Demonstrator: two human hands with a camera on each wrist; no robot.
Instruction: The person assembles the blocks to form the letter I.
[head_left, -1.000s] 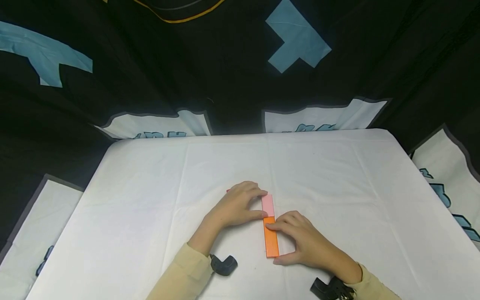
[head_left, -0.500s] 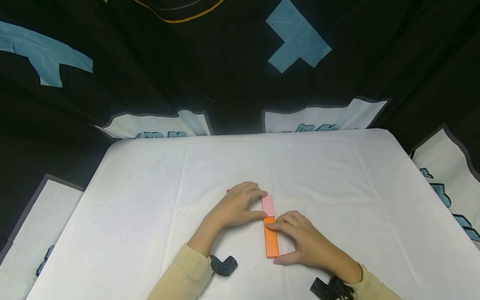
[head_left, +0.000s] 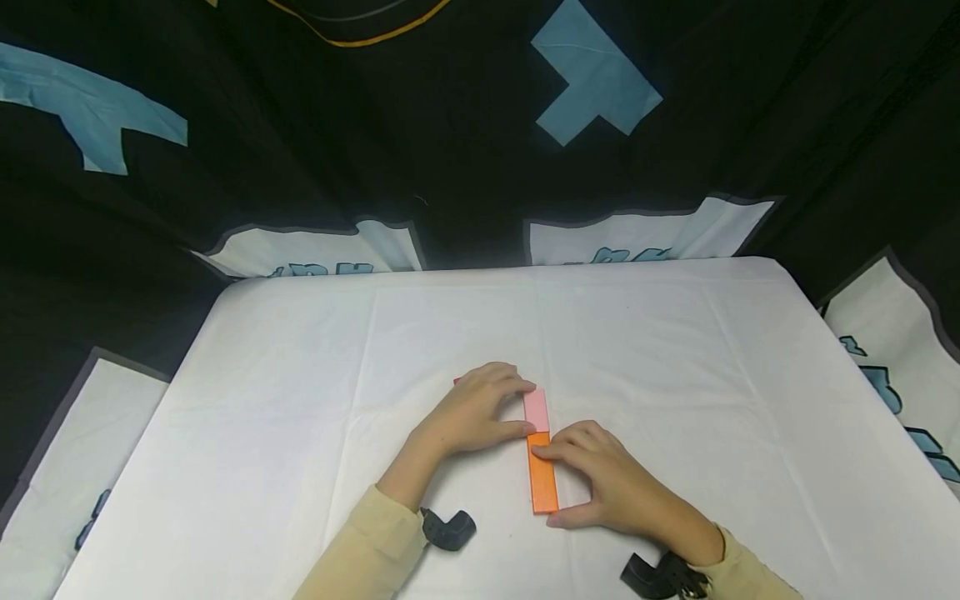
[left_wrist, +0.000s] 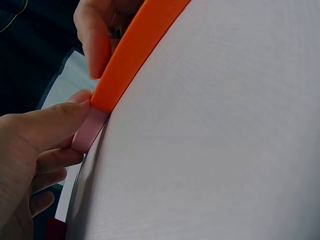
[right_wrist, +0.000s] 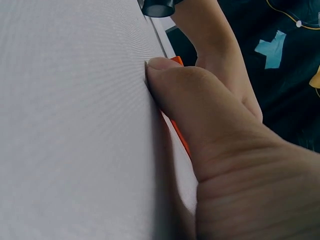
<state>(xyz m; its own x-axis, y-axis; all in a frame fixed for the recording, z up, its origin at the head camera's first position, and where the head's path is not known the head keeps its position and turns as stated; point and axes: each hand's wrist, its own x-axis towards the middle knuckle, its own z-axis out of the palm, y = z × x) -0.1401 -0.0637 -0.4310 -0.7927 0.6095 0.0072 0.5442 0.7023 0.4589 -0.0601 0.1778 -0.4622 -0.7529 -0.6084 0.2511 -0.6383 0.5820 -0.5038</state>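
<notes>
Orange block [head_left: 543, 487] and pink block [head_left: 536, 411] lie end to end, touching, on the white surface [head_left: 285, 375]. Both look light, stiff and smooth, perhaps a little slippery; their ends or long sides probably offer the best hold. The left hand [head_left: 480, 412] pinches the pink one between thumb and forefinger; the right hand [head_left: 615, 483] grips the orange one with bent fingers, thumb by the near end. The left hand mostly hides a red piece [left_wrist: 56, 229].
</notes>
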